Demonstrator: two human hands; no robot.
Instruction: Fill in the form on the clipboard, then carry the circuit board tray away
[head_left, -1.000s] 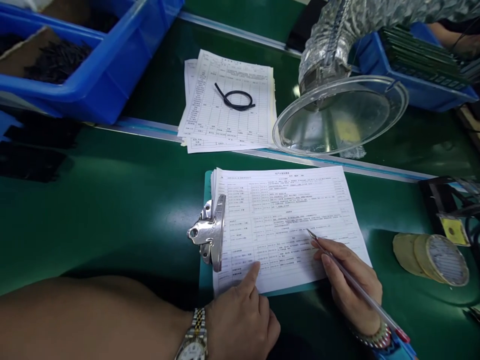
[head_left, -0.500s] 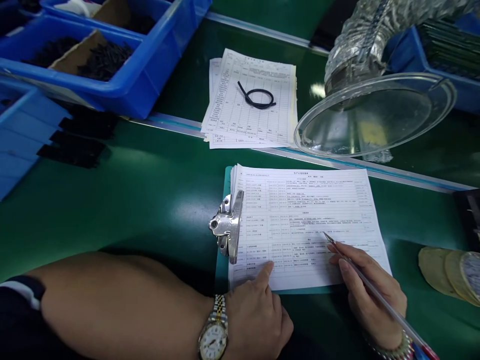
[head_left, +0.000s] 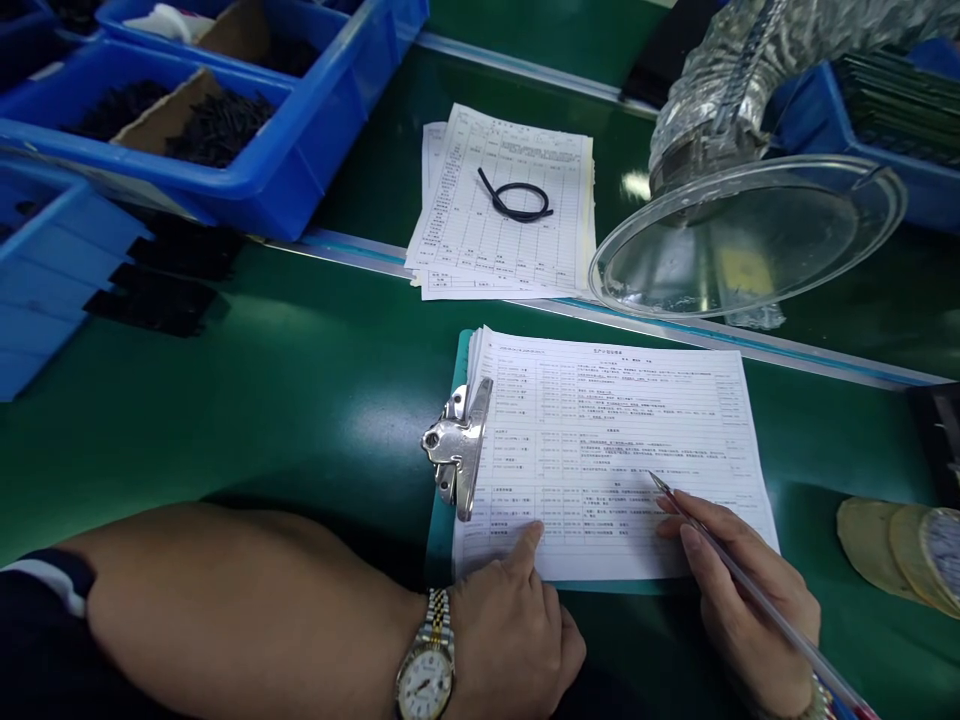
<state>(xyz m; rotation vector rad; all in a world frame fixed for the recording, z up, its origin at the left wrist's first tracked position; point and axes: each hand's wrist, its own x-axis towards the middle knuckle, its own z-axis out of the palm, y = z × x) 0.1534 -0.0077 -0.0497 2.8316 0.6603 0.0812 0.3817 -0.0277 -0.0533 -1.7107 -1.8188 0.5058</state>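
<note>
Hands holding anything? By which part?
Right hand: slim translucent red-ended plastic pen, gripped on the barrel near its metal tip. Left hand: nothing held, index finger extended over the white printed sheet.

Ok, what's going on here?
A person's right hand holds a slim, translucent pen, its tip over printed white sheets clipped to a teal-green clipboard; whether it touches is unclear. The left hand points at the lower rows, near the silver metal clip. Beyond, a looped black tube lies on white printed forms.
</note>
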